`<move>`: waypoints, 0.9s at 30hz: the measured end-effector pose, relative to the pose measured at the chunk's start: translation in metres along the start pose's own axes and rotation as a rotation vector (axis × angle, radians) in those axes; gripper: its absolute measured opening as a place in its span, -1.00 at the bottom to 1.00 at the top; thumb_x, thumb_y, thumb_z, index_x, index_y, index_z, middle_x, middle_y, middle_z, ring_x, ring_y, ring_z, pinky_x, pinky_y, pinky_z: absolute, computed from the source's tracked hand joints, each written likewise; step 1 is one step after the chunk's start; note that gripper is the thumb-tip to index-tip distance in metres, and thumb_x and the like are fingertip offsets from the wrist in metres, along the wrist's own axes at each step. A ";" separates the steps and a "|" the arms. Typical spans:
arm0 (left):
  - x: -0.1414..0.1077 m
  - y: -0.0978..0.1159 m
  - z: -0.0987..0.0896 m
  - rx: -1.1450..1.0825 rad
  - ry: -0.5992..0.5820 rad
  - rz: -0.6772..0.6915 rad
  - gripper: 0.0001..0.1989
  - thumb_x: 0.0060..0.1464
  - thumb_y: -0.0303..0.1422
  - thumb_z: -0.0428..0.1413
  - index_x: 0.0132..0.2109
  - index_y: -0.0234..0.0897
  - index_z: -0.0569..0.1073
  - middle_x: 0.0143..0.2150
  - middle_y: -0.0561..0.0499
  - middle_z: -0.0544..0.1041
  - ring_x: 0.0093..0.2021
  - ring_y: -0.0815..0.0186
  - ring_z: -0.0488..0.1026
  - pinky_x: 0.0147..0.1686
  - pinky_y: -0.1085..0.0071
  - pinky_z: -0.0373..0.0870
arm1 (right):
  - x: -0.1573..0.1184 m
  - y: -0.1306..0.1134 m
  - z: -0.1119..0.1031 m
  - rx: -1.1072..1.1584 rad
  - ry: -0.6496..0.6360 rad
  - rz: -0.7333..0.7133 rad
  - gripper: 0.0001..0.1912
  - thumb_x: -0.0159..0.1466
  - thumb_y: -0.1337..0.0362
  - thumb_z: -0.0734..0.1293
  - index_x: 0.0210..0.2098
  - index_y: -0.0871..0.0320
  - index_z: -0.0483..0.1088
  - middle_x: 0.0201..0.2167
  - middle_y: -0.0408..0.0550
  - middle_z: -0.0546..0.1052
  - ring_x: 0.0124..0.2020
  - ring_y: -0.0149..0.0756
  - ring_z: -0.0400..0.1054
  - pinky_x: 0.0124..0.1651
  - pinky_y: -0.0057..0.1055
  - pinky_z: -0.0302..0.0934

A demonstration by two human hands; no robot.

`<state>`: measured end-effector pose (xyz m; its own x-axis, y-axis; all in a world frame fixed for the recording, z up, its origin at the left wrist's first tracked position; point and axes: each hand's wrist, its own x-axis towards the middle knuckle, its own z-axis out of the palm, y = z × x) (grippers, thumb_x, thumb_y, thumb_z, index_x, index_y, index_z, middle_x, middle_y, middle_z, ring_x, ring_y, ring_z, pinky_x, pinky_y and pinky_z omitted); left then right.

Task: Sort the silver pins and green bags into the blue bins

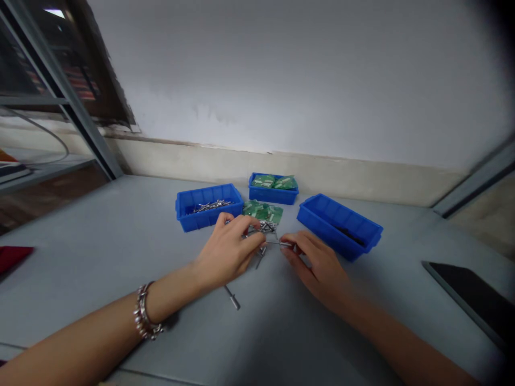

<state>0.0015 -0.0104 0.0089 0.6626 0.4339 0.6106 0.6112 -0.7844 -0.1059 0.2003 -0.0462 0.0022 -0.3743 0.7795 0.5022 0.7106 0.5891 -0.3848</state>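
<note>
Head view, metal rivet [280,244] between both hands' fingers [286,245]

I've got a grey table [132,257] here with three blue bins [210,208], loose metal pins [232,298] and a green packet [270,212] on it.

No legible text, label, brand, number or sign
</note>
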 end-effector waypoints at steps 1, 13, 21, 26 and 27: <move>0.000 0.000 0.000 0.000 -0.004 0.002 -0.84 0.12 -0.47 -0.10 -0.28 -0.25 0.37 -0.17 -0.08 0.36 -0.30 0.27 0.26 -0.29 0.29 0.07 | 0.000 0.000 0.000 0.004 0.007 -0.005 -0.85 0.28 0.29 0.12 -0.20 0.14 0.26 -0.35 -0.06 0.39 -0.30 -0.29 0.28 -0.25 -0.37 0.17; -0.001 -0.001 0.001 -0.015 -0.040 -0.021 -0.84 0.11 -0.49 -0.10 -0.28 -0.26 0.37 -0.15 -0.09 0.35 -0.31 0.30 0.27 -0.27 0.28 0.07 | 0.000 0.000 0.000 0.027 0.052 -0.064 -0.85 0.29 0.32 0.11 -0.24 0.14 0.28 -0.37 -0.08 0.39 -0.31 -0.32 0.27 -0.25 -0.39 0.17; 0.002 0.002 -0.001 -0.014 -0.046 -0.044 -0.81 0.18 -0.36 -0.13 -0.24 -0.30 0.35 -0.18 -0.09 0.37 -0.29 0.27 0.28 -0.28 0.29 0.09 | -0.002 0.001 0.001 0.044 0.040 -0.044 -0.83 0.29 0.32 0.11 -0.29 0.15 0.31 -0.39 -0.07 0.39 -0.32 -0.31 0.27 -0.26 -0.37 0.16; 0.002 0.001 0.001 -0.011 -0.028 -0.038 -0.82 0.18 -0.34 -0.11 -0.20 -0.30 0.34 -0.18 -0.08 0.37 -0.28 0.28 0.29 -0.27 0.30 0.09 | -0.002 0.001 0.000 0.043 0.031 -0.038 -0.82 0.29 0.31 0.11 -0.30 0.16 0.32 -0.39 -0.06 0.38 -0.32 -0.30 0.25 -0.25 -0.36 0.15; 0.001 0.001 0.001 -0.008 -0.019 -0.035 -0.83 0.18 -0.35 -0.11 -0.21 -0.29 0.34 -0.18 -0.07 0.37 -0.29 0.29 0.29 -0.27 0.30 0.09 | -0.002 0.000 0.000 0.041 0.029 -0.037 -0.81 0.29 0.31 0.10 -0.30 0.16 0.32 -0.39 -0.06 0.38 -0.32 -0.30 0.25 -0.25 -0.35 0.15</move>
<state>0.0033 -0.0097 0.0088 0.6491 0.4694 0.5986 0.6306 -0.7721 -0.0785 0.2012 -0.0476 0.0012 -0.3814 0.7511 0.5389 0.6714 0.6258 -0.3970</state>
